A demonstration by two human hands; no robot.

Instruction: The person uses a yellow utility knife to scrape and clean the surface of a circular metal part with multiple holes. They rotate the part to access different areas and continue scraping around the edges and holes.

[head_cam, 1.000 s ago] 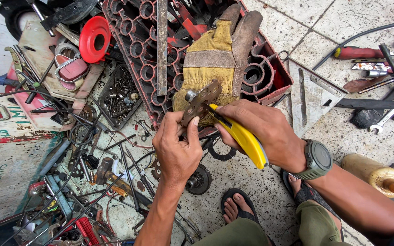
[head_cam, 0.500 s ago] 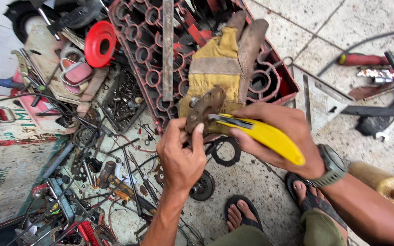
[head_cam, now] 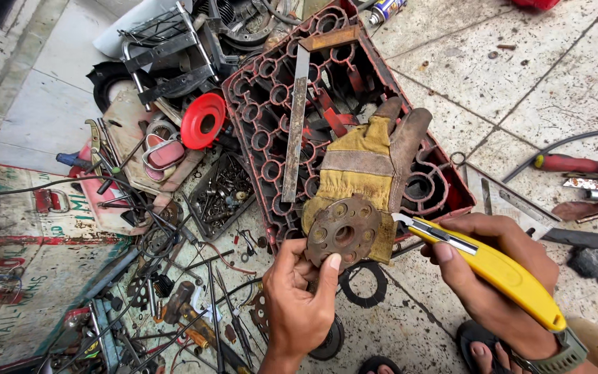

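red crate (head_cam: 257, 90) at 12 o'clock, yellow glove (head_cam: 368, 173) draped on it | right hand (head_cam: 500, 284) at 4 o'clock closed round yellow utility knife (head_cam: 500, 270) | left hand (head_cam: 299, 291) at 6 o'clock pinching rusty disc (head_cam: 344, 232), centre frame

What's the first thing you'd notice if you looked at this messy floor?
Right in the middle, the left hand holds up a rusty round metal disc with holes in it, and the right hand points a bright yellow utility knife at its edge. Just behind them a worn yellow work glove lies on a red plastic crate. To the left, a shiny red disc pops out of the pile of tools.
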